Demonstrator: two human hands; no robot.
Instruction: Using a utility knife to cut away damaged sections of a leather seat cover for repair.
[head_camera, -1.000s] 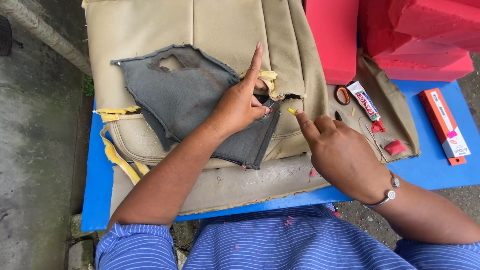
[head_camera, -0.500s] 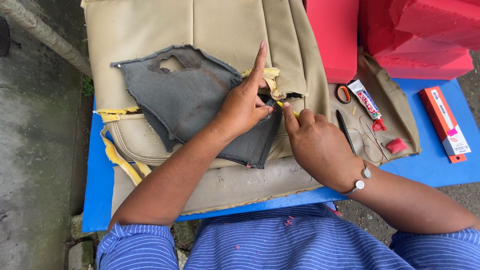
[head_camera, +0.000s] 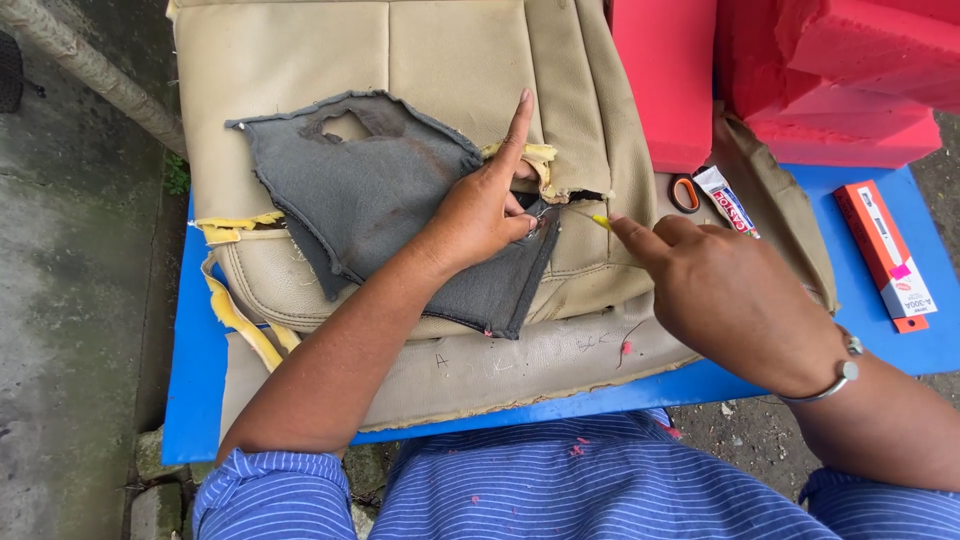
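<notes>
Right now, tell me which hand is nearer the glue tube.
Right. The right hand lies just below and left of the glue tube, apart from it. The left hand presses the grey fabric patch farther left.

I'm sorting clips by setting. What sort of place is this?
Probably an outdoor upholstery repair spot. A torn beige seat cover lies on a blue table with a grey patch on it, red foam blocks stand behind, and bare concrete ground runs alongside.
</notes>
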